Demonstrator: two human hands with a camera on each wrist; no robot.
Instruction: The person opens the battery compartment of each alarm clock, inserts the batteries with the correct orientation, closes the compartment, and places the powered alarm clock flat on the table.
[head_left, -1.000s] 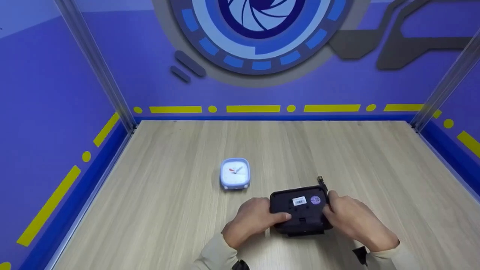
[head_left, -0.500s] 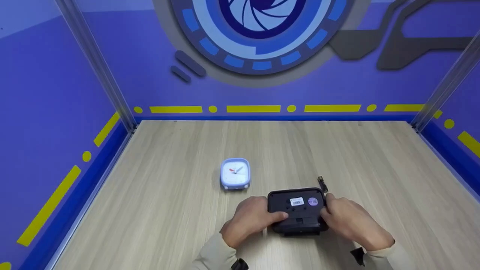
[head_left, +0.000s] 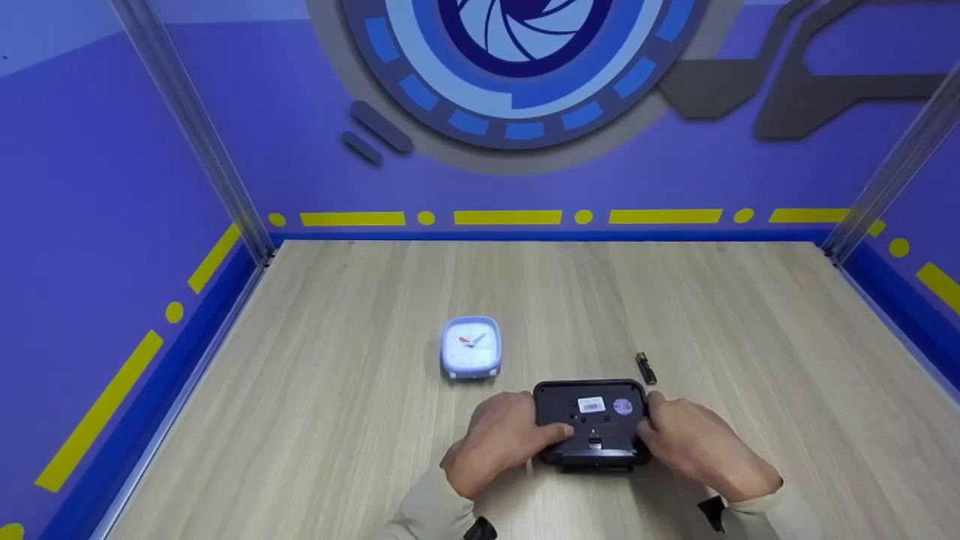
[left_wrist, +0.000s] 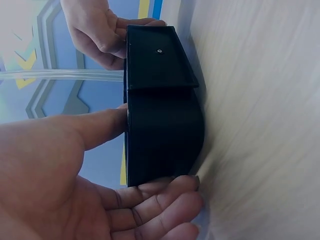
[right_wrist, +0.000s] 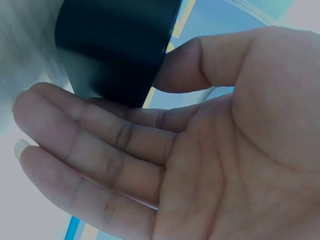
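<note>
A black rectangular device [head_left: 589, 424], perhaps a clock, shows its back with a white barcode label and a round purple sticker. My left hand [head_left: 502, 439] holds its left end, with the thumb over the back. In the left wrist view, the fingers [left_wrist: 160, 205] lie along the end of the casing. My right hand [head_left: 697, 442] grips the opposite end between thumb and fingers; the right wrist view shows the casing [right_wrist: 115, 45] between them. Just beyond the right hand lies a black and gold battery [head_left: 646, 368], apart from the device. The device's front is hidden.
A small light-blue alarm clock [head_left: 470, 347] stands on the wooden table [head_left: 360, 360], left of and beyond the black device. Blue printed panels [head_left: 525, 191] with metal corner posts rise along the back and both sides.
Both hands have shifted the black device slightly left and levelled it, its right end coming nearer to me. A gap now separates it from the battery, which has stayed put.
</note>
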